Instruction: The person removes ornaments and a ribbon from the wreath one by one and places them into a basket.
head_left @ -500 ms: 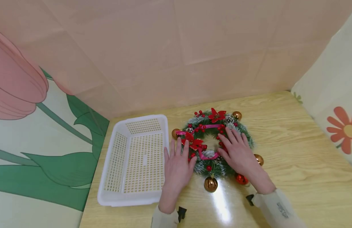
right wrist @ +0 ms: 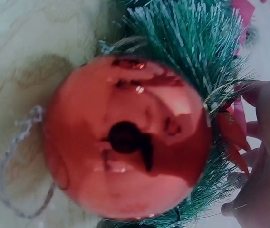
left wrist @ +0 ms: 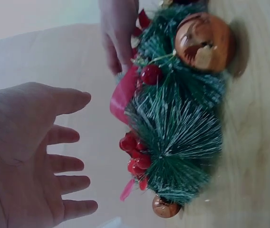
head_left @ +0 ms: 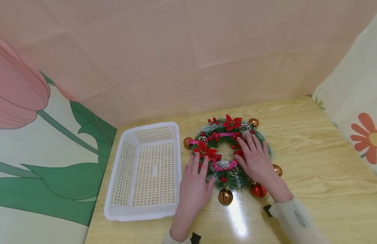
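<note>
A green wreath (head_left: 237, 183) with frosted tips lies flat on the table, trimmed with red flowers, berries, pine cones and a pink ribbon (head_left: 224, 168). My left hand (head_left: 194, 184) hovers over its near left side, fingers straight; the left wrist view shows a gap between this hand (left wrist: 25, 156) and the greenery. On the wreath's right side, my right hand (head_left: 258, 164) has its spread fingers over the berries and a red flower (right wrist: 232, 133); whether they touch is unclear. A shiny red ball (right wrist: 130, 137) hangs at the near right edge, below the right wrist.
A white perforated plastic basket (head_left: 111, 183) stands just left of the wreath. Copper-coloured balls, one at the front (head_left: 225, 197), stick out around the wreath onto the wooden table (head_left: 322, 162). A pink cloth wall (head_left: 164, 67) rises behind the table.
My left hand has shifted right, its fingertips now beside the left red flower. The right hand has moved slightly right and away from me. The wreath stays in place.
</note>
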